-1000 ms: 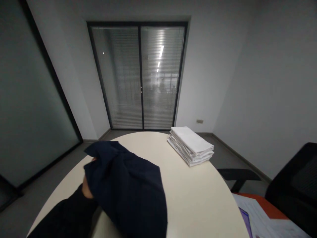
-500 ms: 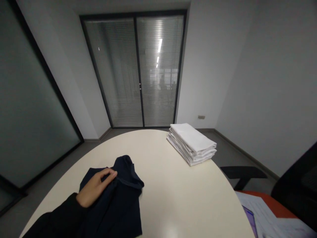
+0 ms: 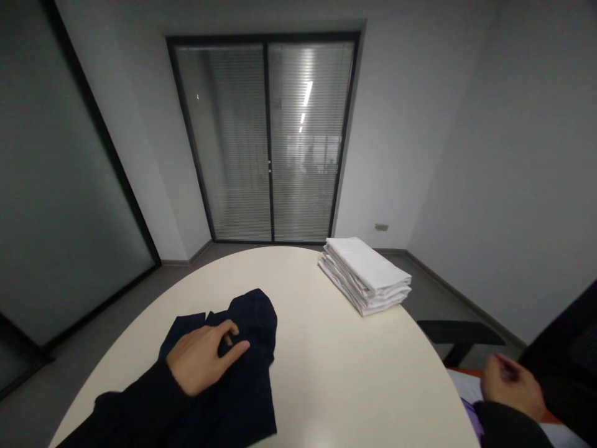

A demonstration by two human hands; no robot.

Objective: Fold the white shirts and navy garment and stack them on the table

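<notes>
A dark navy cloth garment, loosely folded and partly bunched, lies on the near left of the table. My left hand rests on top of it, thumb and forefinger apart, with the cloth lying under the palm. My right hand is past the table's right edge, above the chair seat. Its fingers are curled in and somewhat blurred, so whatever may be inside them is hidden. A stack of folded white cloths sits at the table's back right, apart from both hands.
The round cream table has a curved edge. At the right stands a chair with a black armrest and an orange seat, bearing papers and a purple item. Beyond the table is a glass door with blinds.
My right hand has come into view at the lower right, over the chair. My left hand has slid rightward and its thumb and forefinger have parted. The garment's raised fold now lies flatter.
</notes>
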